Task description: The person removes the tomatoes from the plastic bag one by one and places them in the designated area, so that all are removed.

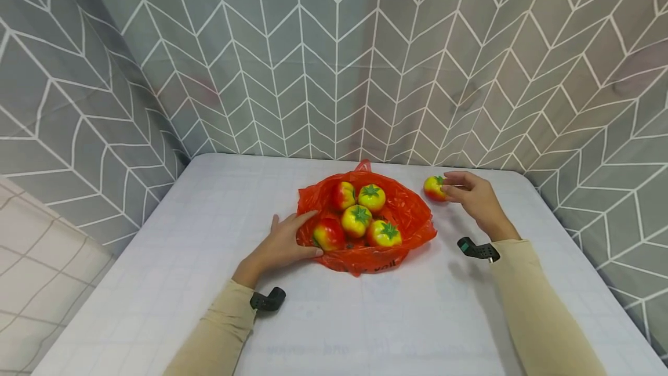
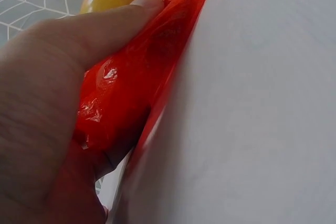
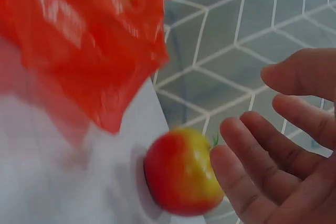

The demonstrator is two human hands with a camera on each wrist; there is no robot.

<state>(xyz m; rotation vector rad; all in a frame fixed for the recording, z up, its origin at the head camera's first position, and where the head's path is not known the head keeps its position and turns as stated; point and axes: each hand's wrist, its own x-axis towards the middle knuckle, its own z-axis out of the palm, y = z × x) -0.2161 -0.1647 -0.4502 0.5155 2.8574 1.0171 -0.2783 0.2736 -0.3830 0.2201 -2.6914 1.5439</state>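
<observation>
With my left hand (image 1: 282,243) gripping the red plastic bag (image 1: 417,235), my loosely spread, empty right hand (image 1: 479,201) could bump the round tomato (image 1: 432,189) beside its fingertips off the nearby far edge of the surface (image 1: 386,318).

Five tomatoes (image 1: 356,221) in bag (image 1: 339,259), sixth tomato (image 1: 432,189) to right

Beige long sleeves (image 1: 540,306), black wrist-worn devices (image 1: 268,299)

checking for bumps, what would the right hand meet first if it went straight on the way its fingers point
Probably the loose red-and-yellow fruit beside the red bag; in the head view the right hand overlaps it, though contact is unclear.
</observation>
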